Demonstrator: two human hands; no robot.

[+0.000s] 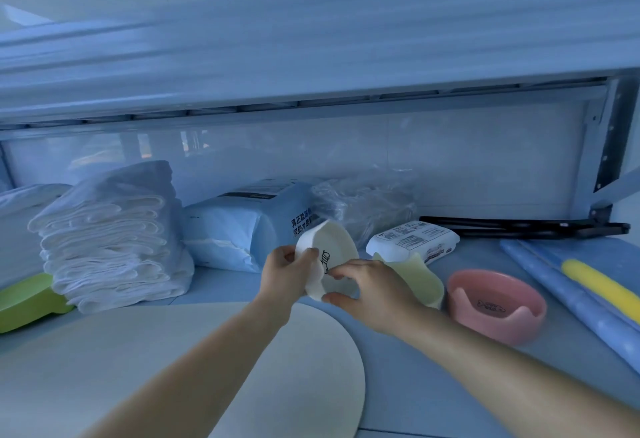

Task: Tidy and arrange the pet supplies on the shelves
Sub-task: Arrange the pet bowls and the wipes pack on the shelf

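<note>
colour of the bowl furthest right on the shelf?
Pink bowl, with a small dark fish drawing inside. Shows in the head view.

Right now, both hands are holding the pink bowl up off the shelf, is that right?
Not quite. The left hand and the right hand are holding the white bowl, tilted, up off the shelf. The pink bowl sits on the shelf to the right, with no hand on it. The head view shows this.

Stacked pads (110,237) lie left of the pad pack (242,226), wipes (412,242) right.
</note>
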